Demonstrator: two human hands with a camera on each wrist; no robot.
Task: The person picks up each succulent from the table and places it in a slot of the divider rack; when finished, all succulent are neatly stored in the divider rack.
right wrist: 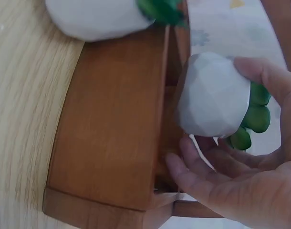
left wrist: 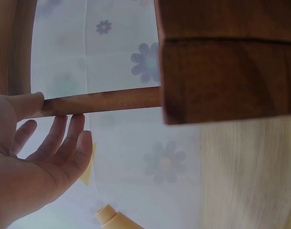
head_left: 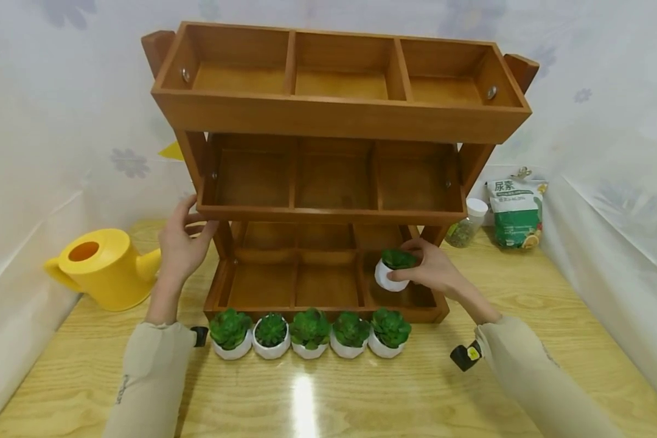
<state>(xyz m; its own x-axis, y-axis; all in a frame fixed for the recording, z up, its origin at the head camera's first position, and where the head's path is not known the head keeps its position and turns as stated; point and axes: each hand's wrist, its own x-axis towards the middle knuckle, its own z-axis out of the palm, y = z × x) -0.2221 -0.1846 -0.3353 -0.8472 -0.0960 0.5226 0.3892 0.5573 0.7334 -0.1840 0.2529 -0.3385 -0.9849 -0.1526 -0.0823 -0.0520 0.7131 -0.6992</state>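
Observation:
A three-tier wooden planter shelf (head_left: 328,115) stands on the table, its tiers divided into compartments. At the left end of its middle tier, my left hand (head_left: 186,243) grips the wood. The left wrist view has the thumb over a wooden edge (left wrist: 102,101) and fingertips beneath it. My right hand (head_left: 432,267) holds a potted succulent (head_left: 392,277) in the right compartment of the bottom tier. Its white faceted pot (right wrist: 214,95) is tilted between thumb and fingers, with green leaves (right wrist: 256,117) towards the palm. Whether the pot touches the compartment floor is hard to tell.
Several potted succulents (head_left: 309,331) line the table before the shelf. A yellow watering can (head_left: 112,277) stands left. On the right are a white-lidded jar (head_left: 465,228) and a green-and-white bag (head_left: 517,213). White flowered sheeting (head_left: 597,79) hangs behind and along the sides.

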